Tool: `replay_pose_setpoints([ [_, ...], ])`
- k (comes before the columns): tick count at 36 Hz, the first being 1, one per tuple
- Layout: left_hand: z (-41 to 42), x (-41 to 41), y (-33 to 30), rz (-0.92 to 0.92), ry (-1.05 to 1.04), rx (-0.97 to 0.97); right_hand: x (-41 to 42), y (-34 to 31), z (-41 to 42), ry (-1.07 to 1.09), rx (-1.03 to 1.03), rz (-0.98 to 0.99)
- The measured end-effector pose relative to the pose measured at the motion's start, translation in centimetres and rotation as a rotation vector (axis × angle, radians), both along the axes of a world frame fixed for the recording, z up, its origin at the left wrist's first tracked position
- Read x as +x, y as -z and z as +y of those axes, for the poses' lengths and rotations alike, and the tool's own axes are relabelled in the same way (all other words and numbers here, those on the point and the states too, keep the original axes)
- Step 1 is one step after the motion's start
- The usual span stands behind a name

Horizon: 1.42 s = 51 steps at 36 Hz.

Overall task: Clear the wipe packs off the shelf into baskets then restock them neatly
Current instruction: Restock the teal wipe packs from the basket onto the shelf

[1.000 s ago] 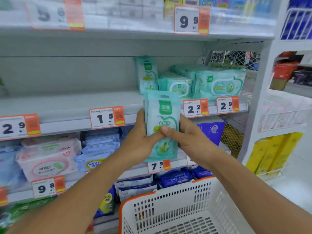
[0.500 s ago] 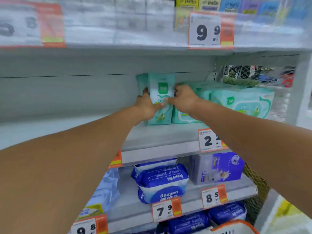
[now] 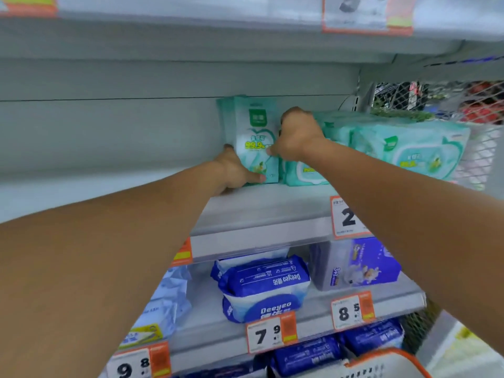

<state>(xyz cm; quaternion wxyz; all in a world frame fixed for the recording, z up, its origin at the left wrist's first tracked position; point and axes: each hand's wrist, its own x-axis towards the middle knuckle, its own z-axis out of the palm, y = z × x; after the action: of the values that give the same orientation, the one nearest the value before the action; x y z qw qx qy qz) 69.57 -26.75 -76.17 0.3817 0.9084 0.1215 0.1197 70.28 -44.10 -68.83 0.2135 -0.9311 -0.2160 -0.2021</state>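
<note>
A: Hands? Tags?
B: Two hands, left [image 3: 236,170], right [image 3: 296,137]. Five price tags readable or partly so, first [image 3: 270,334].
A: Green wipe packs?
B: Upright one [image 3: 253,137] fronts a stack; exact count unclear. One basket [image 3: 387,364].

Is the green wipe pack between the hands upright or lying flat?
Upright: the green wipe pack stands on its bottom edge on the shelf.

Both hands on upright green wipe pack [image 3: 255,143] on shelf [image 3: 261,205]: left hand [image 3: 236,171] grips lower left edge, right hand [image 3: 296,136] pinches right edge. More green packs [image 3: 409,151] lie right.
</note>
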Motion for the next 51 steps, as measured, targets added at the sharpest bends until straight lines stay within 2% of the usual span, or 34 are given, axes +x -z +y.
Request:
replay_pose_setpoints([
  [3, -0.8, -2.5, -1.3, 0.013, 0.008, -0.091, -0.2, -0.2, -0.5, 0.001, 0.078, 0.039],
  [7, -2.8, -7.0, -3.7, 0.019, 0.013, -0.107, -1.5, -0.1, -1.5, -0.008, 0.118, 0.031],
  [14, -2.7, -12.7, -4.9, -0.066, -0.052, 0.046, -6.1, 1.4, -1.8, -0.073, 0.168, -0.040],
  [16, -2.6, -15.1, -4.8, -0.166, -0.068, 0.118, -7.9, 2.1, -1.9, -0.111, 0.205, -0.113],
  [20, -3.0, -21.6, -3.1, -0.502, 0.012, 0.185, -13.5, 4.2, -2.0, -0.261, 0.290, -0.171],
  [22, -3.1, -25.6, -1.5, -0.557, 0.009, 0.159, -17.1, 5.0, -1.8, -0.349, 0.217, -0.094],
  [24, -2.2, -28.8, 0.9, -0.506, -0.012, 0.127, -20.7, 5.8, -1.2, -0.501, 0.007, 0.113],
  [27, -0.4, -32.6, 4.3, -0.244, 0.040, 0.091, -25.0, 6.7, 0.8, -0.708, -0.471, 0.473],
  [29, 0.6, -34.8, 5.6, -0.031, 0.084, 0.080, -27.2, 7.7, 2.8, -0.709, -0.725, 0.699],
  [30, 1.1, -35.6, 6.0, 0.052, 0.095, 0.082, -28.0, 8.2, 4.0, -0.687, -0.829, 0.741],
  [33, 2.6, -37.1, 5.9, 0.211, 0.084, 0.130, -29.5, 9.3, 7.3, -0.674, -1.045, 0.631],
  [36, 3.9, -38.3, 4.9, 0.272, 0.063, 0.185, -30.7, 7.9, 9.5, -0.687, -1.060, 0.480],
  [38, 4.7, -39.4, 4.2, 0.277, 0.030, 0.196, -31.7, 6.9, 11.0, -0.707, -0.989, 0.527],
  [40, 5.2, -40.9, 3.4, 0.302, 0.002, 0.292, -32.8, 6.6, 12.5, -0.729, -0.945, 0.593],
  [42, 5.5, -42.8, 3.0, 0.310, -0.035, 0.394, -33.9, 7.8, 13.6, -0.738, -0.970, 0.657],
  [44, 6.0, -44.8, 2.5, 0.312, -0.076, 0.409, -35.0, 10.1, 14.1, -0.751, -1.022, 0.676],
  [46, 6.4, -46.9, 1.9, 0.360, -0.120, 0.387, -36.1, 12.5, 14.6, -0.789, -1.123, 0.568],
  [48, 7.0, -48.0, 1.7, 0.464, -0.124, 0.369, -36.9, 14.4, 14.7, -0.839, -1.233, 0.360],
  [49, 7.3, -48.3, 1.8, 0.513, -0.122, 0.380, -37.1, 14.9, 14.7, -0.873, -1.253, 0.284],
  [51, 7.6, -48.3, 2.8, 0.572, -0.130, 0.401, -37.0, 15.6, 14.7, -0.922, -1.185, 0.253],
])
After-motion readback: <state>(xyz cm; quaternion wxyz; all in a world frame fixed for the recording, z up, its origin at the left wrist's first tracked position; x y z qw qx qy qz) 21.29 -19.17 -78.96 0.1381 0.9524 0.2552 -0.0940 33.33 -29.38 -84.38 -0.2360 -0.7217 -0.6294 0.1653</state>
